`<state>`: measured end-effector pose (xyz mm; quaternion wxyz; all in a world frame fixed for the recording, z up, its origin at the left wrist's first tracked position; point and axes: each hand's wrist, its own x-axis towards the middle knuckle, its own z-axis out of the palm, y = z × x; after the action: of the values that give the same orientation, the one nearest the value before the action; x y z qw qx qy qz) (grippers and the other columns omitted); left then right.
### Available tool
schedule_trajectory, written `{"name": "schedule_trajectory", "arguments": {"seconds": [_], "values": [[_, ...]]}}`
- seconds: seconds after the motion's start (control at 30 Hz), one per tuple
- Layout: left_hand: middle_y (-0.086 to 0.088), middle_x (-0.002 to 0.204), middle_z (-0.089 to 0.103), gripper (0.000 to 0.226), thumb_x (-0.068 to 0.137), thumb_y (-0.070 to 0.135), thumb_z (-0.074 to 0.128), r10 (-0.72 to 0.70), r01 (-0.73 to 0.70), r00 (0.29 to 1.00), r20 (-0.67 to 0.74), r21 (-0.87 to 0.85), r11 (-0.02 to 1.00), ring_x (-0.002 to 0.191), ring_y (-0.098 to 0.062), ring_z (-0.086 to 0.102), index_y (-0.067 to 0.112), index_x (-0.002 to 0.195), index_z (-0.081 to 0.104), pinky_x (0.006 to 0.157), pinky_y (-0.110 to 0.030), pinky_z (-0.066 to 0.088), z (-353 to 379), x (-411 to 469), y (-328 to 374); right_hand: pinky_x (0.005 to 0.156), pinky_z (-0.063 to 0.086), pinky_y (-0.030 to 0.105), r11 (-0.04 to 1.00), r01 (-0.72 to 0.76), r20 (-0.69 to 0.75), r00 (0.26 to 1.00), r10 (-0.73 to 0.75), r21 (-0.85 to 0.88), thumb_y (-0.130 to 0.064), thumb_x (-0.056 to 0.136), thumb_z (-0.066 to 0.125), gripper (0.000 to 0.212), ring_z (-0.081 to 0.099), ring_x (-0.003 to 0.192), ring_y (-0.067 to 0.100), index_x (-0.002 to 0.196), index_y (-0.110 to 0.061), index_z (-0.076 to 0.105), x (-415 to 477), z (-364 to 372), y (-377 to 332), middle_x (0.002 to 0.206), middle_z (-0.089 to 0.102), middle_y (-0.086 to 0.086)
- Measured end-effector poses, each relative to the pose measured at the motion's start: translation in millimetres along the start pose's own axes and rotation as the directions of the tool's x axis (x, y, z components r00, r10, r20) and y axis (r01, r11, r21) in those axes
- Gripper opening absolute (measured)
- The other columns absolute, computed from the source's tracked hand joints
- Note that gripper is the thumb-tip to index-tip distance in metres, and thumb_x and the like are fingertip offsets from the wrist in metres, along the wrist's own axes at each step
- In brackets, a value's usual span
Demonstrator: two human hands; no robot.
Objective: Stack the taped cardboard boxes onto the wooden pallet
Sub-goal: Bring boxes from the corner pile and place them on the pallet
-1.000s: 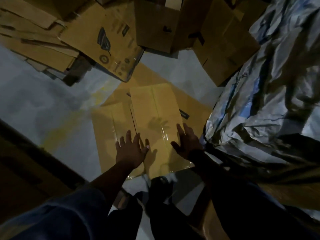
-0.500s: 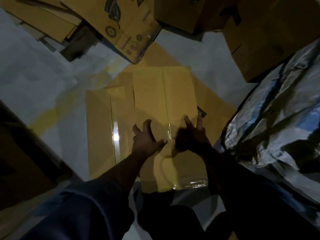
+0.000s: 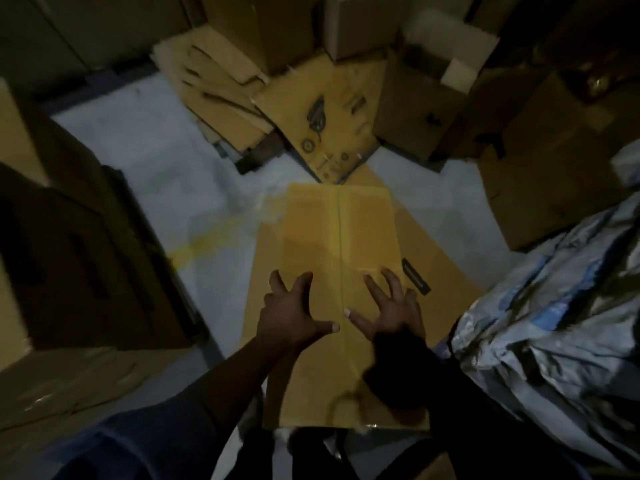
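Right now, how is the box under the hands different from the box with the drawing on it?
The plain box lies flat on the floor; the printed box leans tilted on the pile behind. The plain box has a bare top with a centre seam; the printed box carries dark markings. Both hands, left hand and right hand, rest on the plain box only. Both are brown cardboard.

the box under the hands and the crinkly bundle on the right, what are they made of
Box: matte tan cardboard, flaps meeting at a centre seam; any tape there is too dim to confirm. Bundle: looks like thin plastic film, from its glossy highlights and sharp crumpled folds.
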<state>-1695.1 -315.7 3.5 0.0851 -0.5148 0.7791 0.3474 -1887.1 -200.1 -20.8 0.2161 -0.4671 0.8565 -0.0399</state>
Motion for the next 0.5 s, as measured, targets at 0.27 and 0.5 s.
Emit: {"name": "schedule_trajectory", "arguments": {"seconds": [0.27, 0.5], "values": [[-0.008, 0.165, 0.004, 0.14, 0.031, 0.106, 0.056, 0.013, -0.011, 0.964, -0.266, 0.009, 1.0, 0.138, -0.048, 0.041, 0.046, 0.154, 0.029, 0.108, -0.057, 0.046, -159.6, -97.9, -42.6, 0.111, 0.037, 0.047, 0.975, 0.155, -0.124, 0.983, -0.136, 0.16, -0.091, 0.073, 0.046, 0.092, 0.022, 0.14, 0.041, 0.154, -0.05, 0.029, -67.4, -92.9, -153.4, 0.165, 0.003, -0.02], [-0.005, 0.169, 0.0, 0.131, 0.04, 0.094, 0.072, 0.051, -0.079, 0.857, -0.512, -0.033, 0.996, 0.147, -0.042, 0.031, 0.048, 0.155, 0.029, 0.116, -0.054, 0.041, -247.1, -244.0, -114.6, 0.111, 0.035, 0.047, 0.942, 0.324, -0.346, 0.897, -0.275, 0.091, -0.087, 0.074, 0.05, 0.088, 0.024, 0.14, 0.038, 0.152, -0.048, 0.034, -171.9, -135.0, -283.7, 0.165, 0.009, -0.017]]}}
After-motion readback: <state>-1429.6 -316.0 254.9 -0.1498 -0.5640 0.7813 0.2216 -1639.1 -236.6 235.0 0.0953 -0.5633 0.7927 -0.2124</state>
